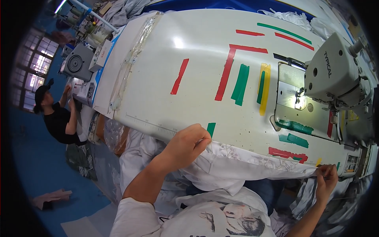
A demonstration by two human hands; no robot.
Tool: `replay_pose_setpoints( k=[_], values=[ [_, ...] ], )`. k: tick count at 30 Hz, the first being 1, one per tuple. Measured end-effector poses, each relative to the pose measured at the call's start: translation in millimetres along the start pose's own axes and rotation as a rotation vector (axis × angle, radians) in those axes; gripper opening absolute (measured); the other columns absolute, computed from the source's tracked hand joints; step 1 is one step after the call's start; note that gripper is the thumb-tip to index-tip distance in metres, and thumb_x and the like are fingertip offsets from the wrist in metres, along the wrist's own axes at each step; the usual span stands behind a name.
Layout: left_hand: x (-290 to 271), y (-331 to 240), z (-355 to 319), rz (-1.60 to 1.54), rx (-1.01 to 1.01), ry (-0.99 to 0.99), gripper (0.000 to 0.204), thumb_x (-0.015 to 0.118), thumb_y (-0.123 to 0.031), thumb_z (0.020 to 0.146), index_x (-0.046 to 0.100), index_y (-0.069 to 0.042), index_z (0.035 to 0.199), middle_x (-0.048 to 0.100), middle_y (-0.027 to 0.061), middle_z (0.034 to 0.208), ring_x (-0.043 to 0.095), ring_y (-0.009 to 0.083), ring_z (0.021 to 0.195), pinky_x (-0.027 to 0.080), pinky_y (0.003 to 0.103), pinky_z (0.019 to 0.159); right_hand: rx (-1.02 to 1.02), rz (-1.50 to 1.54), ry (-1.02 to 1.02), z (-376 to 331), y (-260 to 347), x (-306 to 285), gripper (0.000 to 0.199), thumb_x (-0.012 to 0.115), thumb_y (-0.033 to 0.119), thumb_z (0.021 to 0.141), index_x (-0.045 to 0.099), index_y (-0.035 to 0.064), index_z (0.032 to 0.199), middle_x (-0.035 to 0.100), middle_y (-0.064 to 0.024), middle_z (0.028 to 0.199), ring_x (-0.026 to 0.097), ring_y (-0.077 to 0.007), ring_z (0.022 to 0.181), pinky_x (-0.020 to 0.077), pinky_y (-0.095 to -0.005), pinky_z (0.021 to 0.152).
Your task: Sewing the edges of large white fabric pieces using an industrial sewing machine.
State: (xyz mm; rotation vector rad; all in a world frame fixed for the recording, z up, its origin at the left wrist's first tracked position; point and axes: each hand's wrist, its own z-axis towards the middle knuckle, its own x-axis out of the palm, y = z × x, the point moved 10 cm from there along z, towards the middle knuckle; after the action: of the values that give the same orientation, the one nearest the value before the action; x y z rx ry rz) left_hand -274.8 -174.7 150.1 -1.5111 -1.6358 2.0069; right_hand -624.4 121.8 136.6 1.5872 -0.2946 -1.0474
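A white fabric piece (252,160) with a faint printed pattern is stretched along the front edge of the sewing table (154,79). Its left end is pinched in my left hand (186,144), whose fingers are closed near a green tape strip. At the far right end, my right hand (327,179) pinches the fabric's edge between thumb and fingers. Part of the cloth lies on the tabletop and the rest hangs over my lap. The sewing machine (331,73) stands at the right, its lamp lighting the needle plate (290,96), apart from both hands.
Red tape (225,75), green tape (241,85) and yellow tape (265,91) mark the tabletop. More white cloth (138,156) hangs off the front edge at the left. A co-worker (57,112) sits at another machine (77,63) on the far left. White bundles (290,17) lie at the back.
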Motion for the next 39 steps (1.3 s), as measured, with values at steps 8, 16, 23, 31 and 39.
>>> replay_pose_setpoints(
  k=[8, 16, 23, 31, 39],
  values=[
    [-4.9, -4.5, 3.0, 0.168, 0.114, -0.192, 0.010, 0.064, 0.000, 0.080, 0.055, -0.005, 0.081, 0.055, 0.0099, 0.075, 0.056, 0.0280, 0.064, 0.046, 0.037, 0.059, 0.017, -0.047, -0.005, 3.7, 9.5, 7.4, 0.032, 0.061, -0.011, 0.072, 0.034, 0.0062, 0.072, 0.052, -0.0039, 0.072, 0.046, -0.0108, 0.070, 0.0388, -0.0231, 0.068],
    [-5.8, 8.7, 5.5, 0.188, -0.045, -0.194, 0.009, 0.065, 0.002, 0.076, 0.057, -0.001, 0.079, 0.056, 0.0124, 0.073, 0.058, 0.0286, 0.066, 0.047, 0.034, 0.060, -0.036, -0.192, 0.004, 6.5, 22.1, 9.9, 0.030, 0.067, -0.007, 0.068, 0.039, 0.0061, 0.070, 0.062, -0.0061, 0.072, 0.056, -0.0117, 0.068, 0.0441, -0.0240, 0.065],
    [-5.8, 3.7, 7.5, 0.192, 0.003, -0.181, 0.010, 0.061, 0.005, 0.078, 0.052, 0.001, 0.077, 0.051, 0.0093, 0.070, 0.050, 0.0179, 0.061, 0.042, 0.029, 0.058, -0.010, -0.162, 0.019, 10.5, 24.1, 12.9, 0.033, 0.069, -0.007, 0.065, 0.039, 0.0054, 0.067, 0.062, -0.0069, 0.069, 0.056, -0.0118, 0.065, 0.0453, -0.0245, 0.063],
    [-5.2, 5.5, 6.8, 0.201, 0.005, -0.177, 0.009, 0.060, 0.006, 0.077, 0.052, 0.002, 0.078, 0.052, 0.0095, 0.071, 0.050, 0.0177, 0.062, 0.042, 0.029, 0.058, 0.090, -0.203, 0.073, 15.9, 21.0, 12.7, 0.033, 0.072, -0.005, 0.065, 0.041, 0.0048, 0.069, 0.061, -0.0057, 0.068, 0.052, -0.0108, 0.065, 0.0440, -0.0242, 0.063],
    [-6.6, 10.6, 6.9, 0.169, -0.097, -0.165, 0.009, 0.064, 0.004, 0.076, 0.056, 0.002, 0.079, 0.056, 0.0127, 0.072, 0.055, 0.0268, 0.062, 0.045, 0.033, 0.059, 0.166, -0.193, 0.082, 17.1, 12.1, 9.2, 0.032, 0.079, 0.001, 0.066, 0.047, 0.0039, 0.073, 0.052, 0.0004, 0.069, 0.047, -0.0094, 0.066, 0.0421, -0.0236, 0.064]
  ],
)
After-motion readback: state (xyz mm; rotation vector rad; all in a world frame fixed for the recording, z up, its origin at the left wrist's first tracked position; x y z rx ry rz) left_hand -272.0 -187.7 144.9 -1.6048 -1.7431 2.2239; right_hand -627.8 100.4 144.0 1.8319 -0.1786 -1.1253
